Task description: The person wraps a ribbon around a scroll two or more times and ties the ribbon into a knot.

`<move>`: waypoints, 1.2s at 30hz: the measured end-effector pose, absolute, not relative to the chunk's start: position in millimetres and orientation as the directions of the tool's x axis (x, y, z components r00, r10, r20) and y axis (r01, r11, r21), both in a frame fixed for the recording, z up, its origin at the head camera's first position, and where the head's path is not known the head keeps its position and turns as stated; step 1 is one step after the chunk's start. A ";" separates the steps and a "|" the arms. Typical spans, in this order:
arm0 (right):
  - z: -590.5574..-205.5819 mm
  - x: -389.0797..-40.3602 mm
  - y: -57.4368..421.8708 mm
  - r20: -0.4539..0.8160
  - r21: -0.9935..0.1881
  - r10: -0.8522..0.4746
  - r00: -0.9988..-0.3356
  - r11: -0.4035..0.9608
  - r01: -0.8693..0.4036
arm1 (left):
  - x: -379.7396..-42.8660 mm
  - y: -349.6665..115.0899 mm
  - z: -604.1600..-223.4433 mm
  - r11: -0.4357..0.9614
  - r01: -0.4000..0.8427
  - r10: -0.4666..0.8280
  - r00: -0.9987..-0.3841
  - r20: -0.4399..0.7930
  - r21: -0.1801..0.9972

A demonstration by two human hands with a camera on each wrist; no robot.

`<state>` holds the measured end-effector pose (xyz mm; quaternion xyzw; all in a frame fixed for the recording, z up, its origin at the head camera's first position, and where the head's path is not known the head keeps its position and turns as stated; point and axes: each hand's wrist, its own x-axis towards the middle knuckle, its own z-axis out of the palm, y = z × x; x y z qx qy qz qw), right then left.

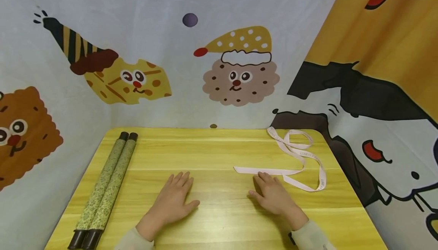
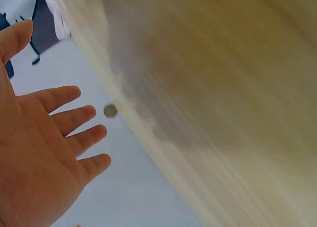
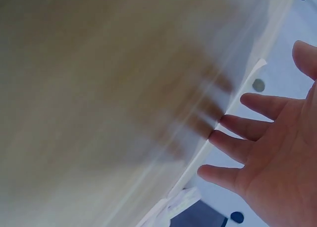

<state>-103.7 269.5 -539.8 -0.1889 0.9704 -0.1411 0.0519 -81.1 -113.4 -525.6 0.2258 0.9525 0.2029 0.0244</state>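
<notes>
My left hand (image 1: 172, 201) is held palm down over the middle of the wooden table (image 1: 212, 151), its fingers straight and holding nothing. In the left wrist view the palm and spread fingers (image 2: 69, 119) show apart from the tabletop. To the right, my right hand (image 1: 275, 196) has extended fingers, with the tips near the flat end of a pale pink printed ribbon (image 1: 263, 170). The ribbon lies in loose loops at the table's back right. In the right wrist view the fingertips (image 3: 216, 136) are close to the table surface; whether they touch the ribbon, I cannot tell.
Two green patterned rolls (image 1: 114, 174) with black ends lie side by side along the table's left edge. A pale cloth (image 1: 164, 10) with cartoon prints hangs behind the table, and a yellow, black and white printed one (image 1: 386, 102) is at its right.
</notes>
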 end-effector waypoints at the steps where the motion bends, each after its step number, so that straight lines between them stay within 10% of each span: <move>1: -539.4 -103.8 266.0 -0.049 -0.293 -0.388 -0.920 0.887 -0.358 | -81.3 -110.6 -526.7 0.812 0.427 0.450 -0.892 0.038 0.399; 36: -537.3 -94.7 180.2 -0.049 -0.285 -0.550 -0.834 0.808 -0.516 | -93.3 -46.3 -533.3 0.757 0.579 0.627 -0.775 -0.084 0.303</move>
